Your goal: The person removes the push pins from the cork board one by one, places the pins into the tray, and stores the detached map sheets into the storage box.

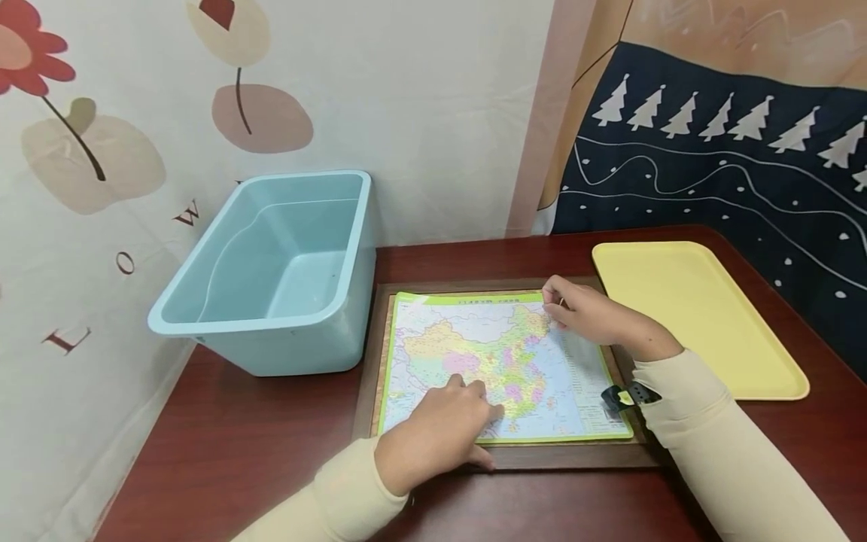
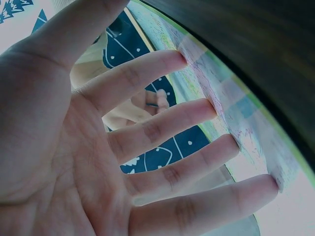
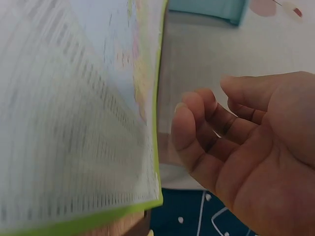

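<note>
A map sheet (image 1: 488, 331) with a lime-green border lies over a brown-framed board (image 1: 562, 457) on the table. My left hand (image 1: 440, 425) rests on the map's lower middle; in the left wrist view its spread fingertips (image 2: 204, 108) touch the sheet, and the thumb lies by the frame's near edge in the head view. At the map's upper right corner is my right hand (image 1: 592, 312), its fingers bent. From the right wrist view, that hand (image 3: 256, 152) has a gap between thumb and fingers, holds nothing, and stands slightly apart from the sheet's green edge (image 3: 156, 147).
Left of the board stands a light blue plastic tub (image 1: 325, 320). A yellow tray (image 1: 704, 324) lies to the right, under part of the right forearm's reach. Behind the reddish-brown table (image 1: 271, 444) hang a white flowered cloth (image 1: 433, 120) and a dark blue cloth (image 1: 677, 173) with trees.
</note>
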A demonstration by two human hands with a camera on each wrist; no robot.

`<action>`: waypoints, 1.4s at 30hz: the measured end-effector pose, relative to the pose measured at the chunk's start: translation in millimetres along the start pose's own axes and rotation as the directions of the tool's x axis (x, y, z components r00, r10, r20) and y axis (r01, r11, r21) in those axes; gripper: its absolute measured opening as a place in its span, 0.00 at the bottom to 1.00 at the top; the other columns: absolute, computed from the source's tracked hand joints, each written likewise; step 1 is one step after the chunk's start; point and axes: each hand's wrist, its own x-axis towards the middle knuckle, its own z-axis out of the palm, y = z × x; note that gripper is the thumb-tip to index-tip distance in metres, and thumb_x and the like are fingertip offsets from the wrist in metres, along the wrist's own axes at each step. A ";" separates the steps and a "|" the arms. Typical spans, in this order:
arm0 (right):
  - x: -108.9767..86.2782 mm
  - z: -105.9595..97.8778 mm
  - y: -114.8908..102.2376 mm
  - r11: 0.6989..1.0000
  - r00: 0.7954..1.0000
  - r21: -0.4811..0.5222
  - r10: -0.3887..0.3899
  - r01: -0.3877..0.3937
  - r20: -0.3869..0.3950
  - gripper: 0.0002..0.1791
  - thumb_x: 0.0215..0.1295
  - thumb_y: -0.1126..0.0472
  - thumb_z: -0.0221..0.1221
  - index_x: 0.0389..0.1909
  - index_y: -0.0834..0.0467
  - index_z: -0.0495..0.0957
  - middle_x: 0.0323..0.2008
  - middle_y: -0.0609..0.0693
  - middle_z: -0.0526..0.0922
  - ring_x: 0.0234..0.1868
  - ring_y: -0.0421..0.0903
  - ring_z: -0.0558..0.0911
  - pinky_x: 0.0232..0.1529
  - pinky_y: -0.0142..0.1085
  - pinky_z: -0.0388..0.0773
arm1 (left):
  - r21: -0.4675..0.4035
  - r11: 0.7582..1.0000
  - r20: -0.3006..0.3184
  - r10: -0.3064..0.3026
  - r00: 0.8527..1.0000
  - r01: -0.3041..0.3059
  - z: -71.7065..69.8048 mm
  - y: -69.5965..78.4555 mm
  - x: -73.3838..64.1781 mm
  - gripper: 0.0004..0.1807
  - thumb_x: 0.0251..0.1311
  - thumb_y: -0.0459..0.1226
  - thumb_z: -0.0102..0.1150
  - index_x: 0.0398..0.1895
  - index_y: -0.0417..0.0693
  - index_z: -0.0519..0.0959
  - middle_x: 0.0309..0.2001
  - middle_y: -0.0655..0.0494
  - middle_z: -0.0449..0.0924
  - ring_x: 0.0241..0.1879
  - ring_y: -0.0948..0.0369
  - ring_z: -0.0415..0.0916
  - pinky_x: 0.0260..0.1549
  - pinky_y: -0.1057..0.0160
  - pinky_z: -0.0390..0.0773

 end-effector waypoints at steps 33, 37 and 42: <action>-46.7 -37.5 45.2 0.985 0.989 -0.116 0.115 -0.125 -0.093 0.04 0.78 0.65 0.46 0.43 0.61 0.61 0.26 0.51 0.63 0.24 0.45 0.64 0.24 0.36 0.63 | -0.035 0.999 -0.021 0.001 1.000 -0.002 -1.5 -1.5 -2.1 0.33 0.43 0.62 0.72 0.56 0.63 0.83 0.44 0.58 0.80 0.39 0.56 0.74 0.25 0.62 0.79; -48.5 -35.8 54.7 0.985 0.989 -0.117 0.121 -0.130 -0.080 0.03 0.78 0.66 0.45 0.42 0.62 0.62 0.25 0.51 0.64 0.23 0.45 0.65 0.24 0.36 0.63 | -0.042 0.999 -0.018 0.003 1.000 -0.004 0.5 -1.5 -1.8 0.33 0.43 0.62 0.72 0.55 0.64 0.83 0.43 0.58 0.80 0.39 0.57 0.74 0.25 0.62 0.78; -48.4 -33.7 67.6 0.979 0.987 -0.131 0.151 -0.157 -0.059 0.04 0.77 0.66 0.45 0.40 0.63 0.63 0.24 0.50 0.65 0.23 0.45 0.66 0.25 0.37 0.64 | -0.027 1.000 -0.021 0.006 1.000 -0.006 1.8 -0.7 0.3 0.33 0.43 0.62 0.72 0.55 0.64 0.84 0.43 0.59 0.80 0.39 0.57 0.74 0.24 0.62 0.78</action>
